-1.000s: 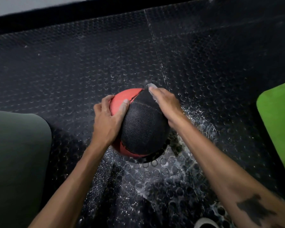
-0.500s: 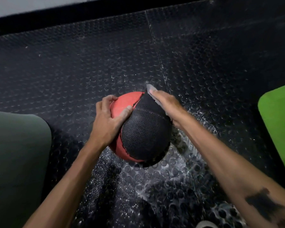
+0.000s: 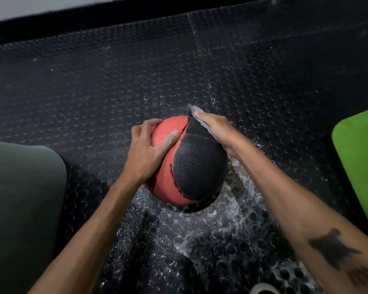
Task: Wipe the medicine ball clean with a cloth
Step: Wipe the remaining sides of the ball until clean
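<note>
Left hand (image 3: 146,153) grips round red-and-black medicine ball (image 3: 191,164) on studded black rubber floor (image 3: 94,92); right hand (image 3: 216,129) fingers flat, pressing grey cloth (image 3: 202,122) against ball's far right side.

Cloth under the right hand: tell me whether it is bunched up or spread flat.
Flat: the cloth lies thin between the right hand and the medicine ball, only edges showing.

Matt red rubber and rough black mesh on the medicine ball (image 3: 185,164); studded rubber floor (image 3: 94,92).

No readable text, label, brand or number shows anywhere.
</note>
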